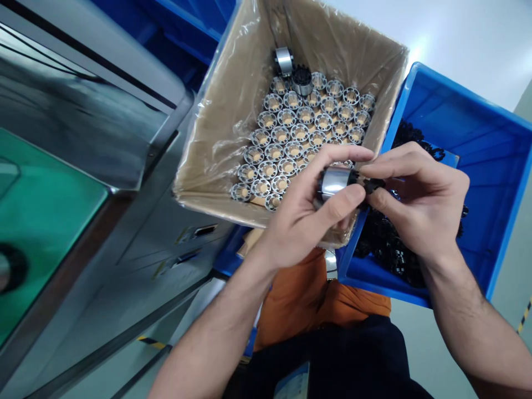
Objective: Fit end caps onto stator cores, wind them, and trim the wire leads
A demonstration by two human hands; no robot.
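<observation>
My left hand is closed around a shiny metal stator core, held on its side with black plastic at its left end. Between the fingertips of my right hand is a black plastic end piece, at the core's right end. Whether it is seated on the core or only touching cannot be made out, as the fingers cover part of it. Both hands are over the side where a plastic-lined cardboard box meets a blue bin.
Rows of bare ring-shaped metal cores stand in the box. Two cores with black ends lie on top at the back. Loose black plastic pieces are heaped in the blue bin. A grey machine with a green panel stands at left.
</observation>
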